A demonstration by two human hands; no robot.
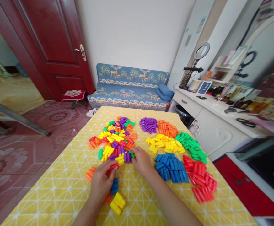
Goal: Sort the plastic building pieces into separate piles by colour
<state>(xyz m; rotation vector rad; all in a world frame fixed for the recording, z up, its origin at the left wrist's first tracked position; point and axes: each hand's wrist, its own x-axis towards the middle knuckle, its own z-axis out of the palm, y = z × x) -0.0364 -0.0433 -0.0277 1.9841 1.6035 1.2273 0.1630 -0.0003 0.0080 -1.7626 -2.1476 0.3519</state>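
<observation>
You can read no text, number or brand anywhere here. Just right of the ring light (201,51) and below it, a blue-and-white card (204,88) stands on the white dresser (212,108), its print too small to make out. Farther right of the ring light, the bottle labels (256,105) are blurred. Above it, the papers on the wall (201,24) are illegible too.
</observation>
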